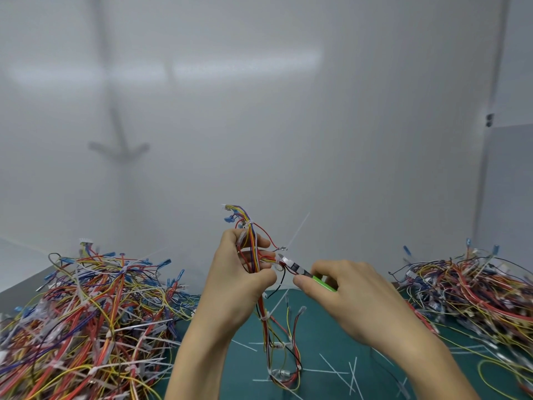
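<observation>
Above the middle of the tabletop [326, 327] the left hand [245, 272] grips a wire harness [251, 226] upright, fingers curled round its bundled trunk. The lower end trails down onto the tabletop. The right hand [346, 295] pinches green-handled cutters [297, 268], whose tips sit against the harness just beside a cable tie's tail [300, 229]. The harness looks light and floppy, with thin wires that would nick easily. I'd say the tied trunk is the place to hold it, close to the cut. Tangled piles [86, 313] lie at the tabletop's ends.
</observation>
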A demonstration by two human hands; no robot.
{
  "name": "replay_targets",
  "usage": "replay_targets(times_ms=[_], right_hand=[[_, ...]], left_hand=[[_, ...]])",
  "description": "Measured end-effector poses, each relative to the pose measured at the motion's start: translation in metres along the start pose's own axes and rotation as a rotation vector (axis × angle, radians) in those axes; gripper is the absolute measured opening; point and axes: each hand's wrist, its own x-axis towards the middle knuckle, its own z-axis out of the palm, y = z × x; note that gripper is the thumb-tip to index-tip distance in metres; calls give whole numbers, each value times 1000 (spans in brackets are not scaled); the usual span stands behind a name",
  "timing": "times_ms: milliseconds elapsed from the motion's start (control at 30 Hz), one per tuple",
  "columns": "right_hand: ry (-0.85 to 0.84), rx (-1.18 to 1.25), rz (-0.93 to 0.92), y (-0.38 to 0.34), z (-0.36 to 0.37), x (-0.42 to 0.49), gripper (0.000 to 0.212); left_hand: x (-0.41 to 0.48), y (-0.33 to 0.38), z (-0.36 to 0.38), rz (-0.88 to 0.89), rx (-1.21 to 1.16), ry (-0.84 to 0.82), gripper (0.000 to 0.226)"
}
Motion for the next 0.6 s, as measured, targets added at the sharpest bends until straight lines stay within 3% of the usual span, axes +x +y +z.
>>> replay_targets(times_ms=[600], right_hand=[[49,72,13,-3,-2,-1,51]], left_hand=[[0,-1,2,-10,23,1,41]])
